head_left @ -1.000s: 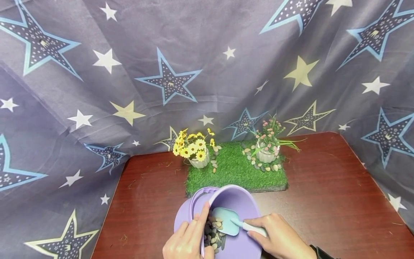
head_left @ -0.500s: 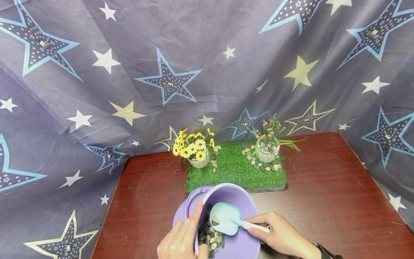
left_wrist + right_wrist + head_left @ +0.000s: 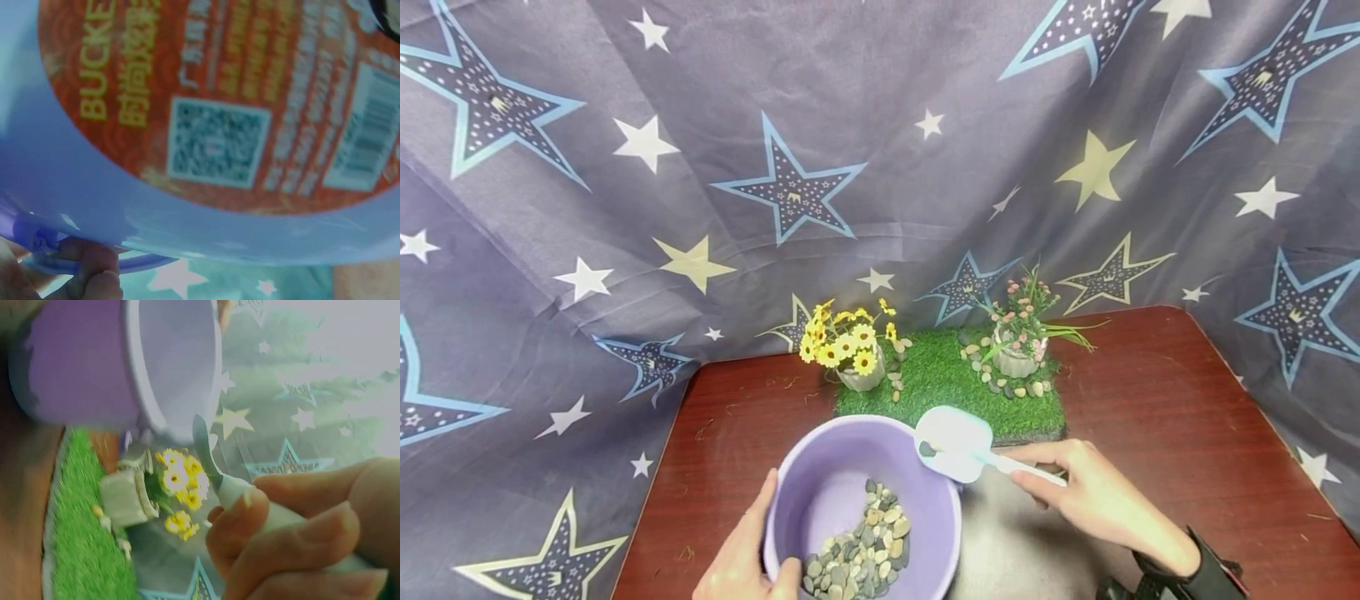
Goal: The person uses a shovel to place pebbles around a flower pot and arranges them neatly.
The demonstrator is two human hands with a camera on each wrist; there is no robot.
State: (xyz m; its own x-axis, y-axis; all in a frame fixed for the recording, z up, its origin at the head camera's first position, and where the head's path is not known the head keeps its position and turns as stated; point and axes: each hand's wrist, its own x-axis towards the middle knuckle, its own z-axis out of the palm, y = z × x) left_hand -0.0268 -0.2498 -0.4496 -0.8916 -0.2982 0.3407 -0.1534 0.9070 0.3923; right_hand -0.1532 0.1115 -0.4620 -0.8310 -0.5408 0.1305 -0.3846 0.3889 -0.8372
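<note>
A purple bucket [image 3: 850, 429] stands at the front of the table, with a heap of grey and tan pebbles [image 3: 857, 550] on its bottom. My left hand [image 3: 741, 554] grips the bucket's left rim, thumb over the edge. In the left wrist view an orange label [image 3: 219, 150] on the bucket fills most of the picture. My right hand [image 3: 1086, 492] holds the white handle of a pale blue toy shovel [image 3: 955, 442]. Its blade overlaps the bucket's right rim in the head view and carries a dark pebble [image 3: 927, 449] and a light one.
Behind the bucket lies a green turf mat [image 3: 936, 375]. On it stand a pot of yellow flowers [image 3: 859, 375] at left and a pot of pink flowers [image 3: 1018, 358] at right, with pebbles around them. A star-patterned cloth [image 3: 880, 167] hangs behind the brown table [image 3: 1150, 400].
The shovel has come up out of the bucket and moved right and away from me. The bucket has tipped back from its lean, so its pebbles show more, and my left hand has moved left.
</note>
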